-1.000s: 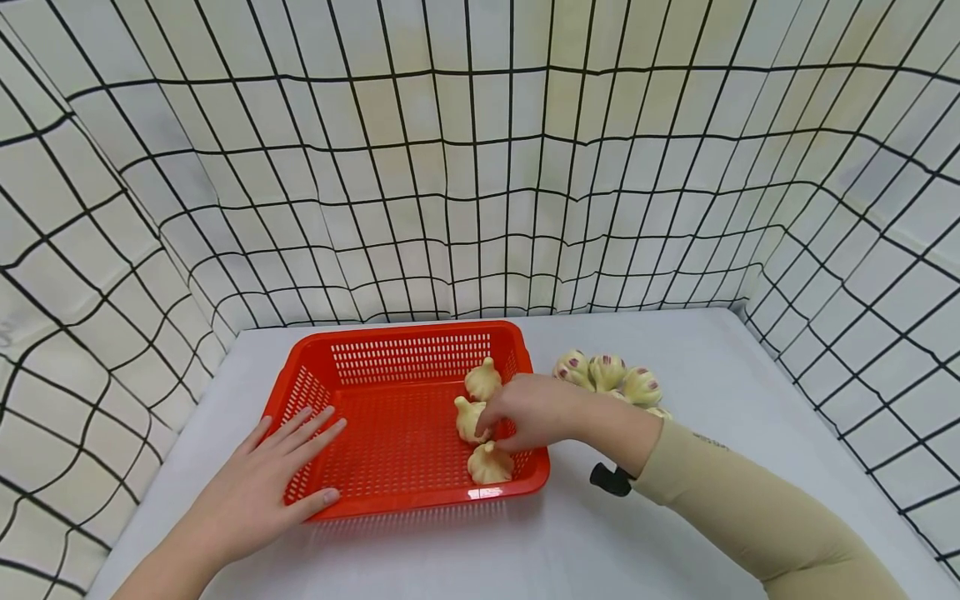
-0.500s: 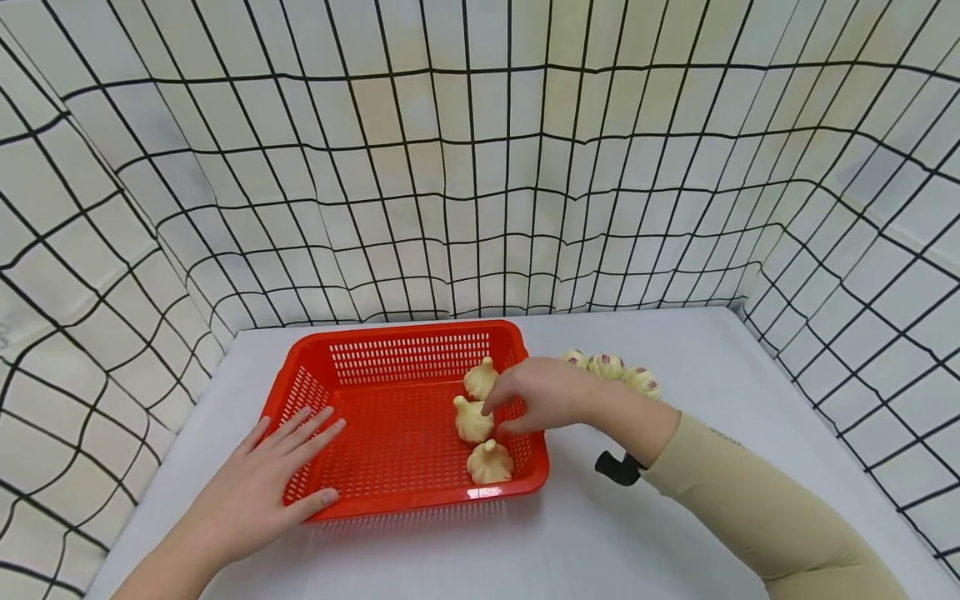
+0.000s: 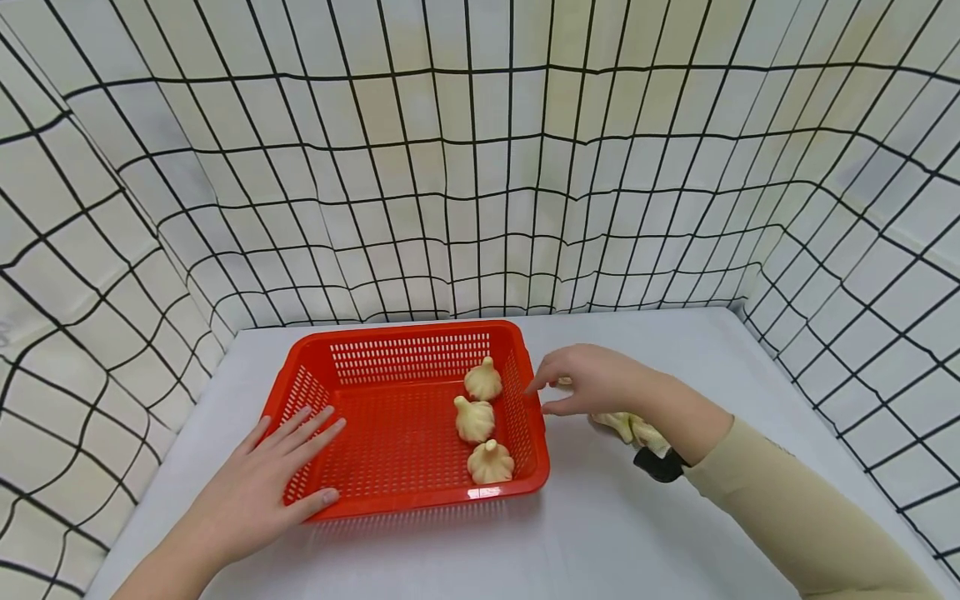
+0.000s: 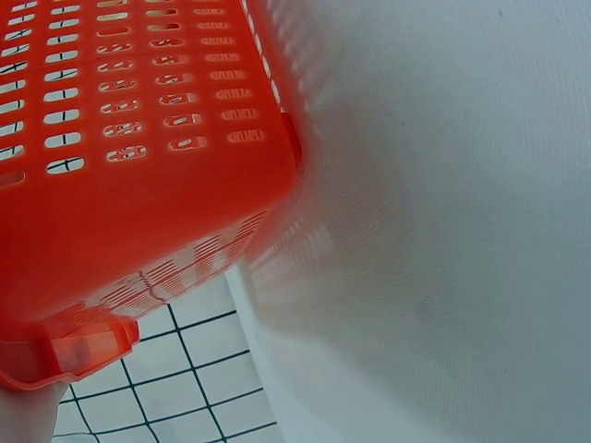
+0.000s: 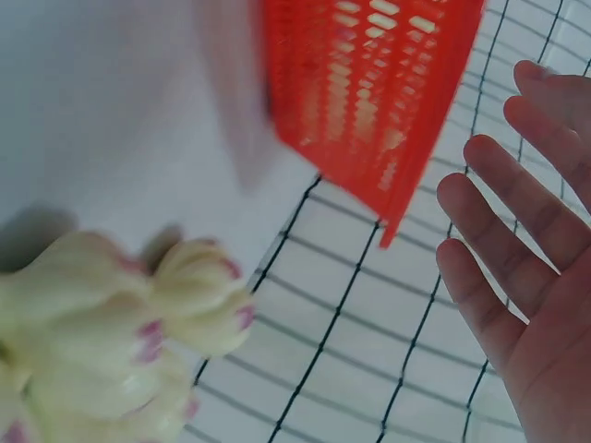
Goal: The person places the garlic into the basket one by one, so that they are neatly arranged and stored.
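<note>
Three cream garlic bulbs sit in a row along the right side of the red plastic basket (image 3: pixel 405 502): a rear bulb (image 3: pixel 483 380), a middle bulb (image 3: pixel 474 419) and a front bulb (image 3: pixel 491 463). My left hand (image 3: pixel 262 492) rests on the basket's left rim with fingers spread. Just outside the right rim is my right hand (image 3: pixel 592 382), holding nothing, its fingers loosely bent in the head view. Under and behind it lie more garlic bulbs (image 5: pixel 83 332) with purple marks, seen large in the right wrist view and mostly hidden by the arm from the head.
A white-covered table (image 3: pixel 600 533) bears the basket. Black netting (image 3: pixel 480 167) over white cloth encloses the back and both sides. A black strap piece (image 3: pixel 658 464) hangs at the right wrist.
My right hand has lifted off the middle bulb and moved right, out of the basket and over the purple-marked garlic. The bulbs in the basket and my left hand stay in place.
</note>
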{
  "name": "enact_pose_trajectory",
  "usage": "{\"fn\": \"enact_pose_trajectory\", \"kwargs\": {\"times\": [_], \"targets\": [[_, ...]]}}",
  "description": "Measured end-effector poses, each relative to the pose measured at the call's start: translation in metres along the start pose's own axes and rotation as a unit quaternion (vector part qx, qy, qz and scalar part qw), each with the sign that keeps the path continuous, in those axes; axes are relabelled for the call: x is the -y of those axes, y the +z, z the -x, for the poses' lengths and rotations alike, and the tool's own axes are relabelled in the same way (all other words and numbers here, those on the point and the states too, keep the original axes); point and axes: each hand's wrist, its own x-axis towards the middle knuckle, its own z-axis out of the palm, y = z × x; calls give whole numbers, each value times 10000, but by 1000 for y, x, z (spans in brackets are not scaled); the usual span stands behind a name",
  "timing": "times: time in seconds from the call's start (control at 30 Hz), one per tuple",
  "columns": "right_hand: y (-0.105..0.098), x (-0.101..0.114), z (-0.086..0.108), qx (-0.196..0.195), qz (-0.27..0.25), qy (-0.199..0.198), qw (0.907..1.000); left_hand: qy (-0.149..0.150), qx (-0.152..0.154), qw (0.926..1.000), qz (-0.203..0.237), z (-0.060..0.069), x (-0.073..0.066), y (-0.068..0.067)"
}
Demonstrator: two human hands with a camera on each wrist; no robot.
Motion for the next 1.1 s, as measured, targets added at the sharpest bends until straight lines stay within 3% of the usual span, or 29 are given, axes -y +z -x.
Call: {"fn": "enact_pose_trajectory", "kwargs": {"times": [0.3,0.63,1.1], "targets": [[11,-33,32,48,-27,631,9980,45,-75,10000,-14,0,1,0],[15,-61,68,-70,-108,929,9956,-10,5,10000,15,0,0,0],[23,-68,65,346,336,1020,9936,9,7,10000,-29,-1,0,0]]}}
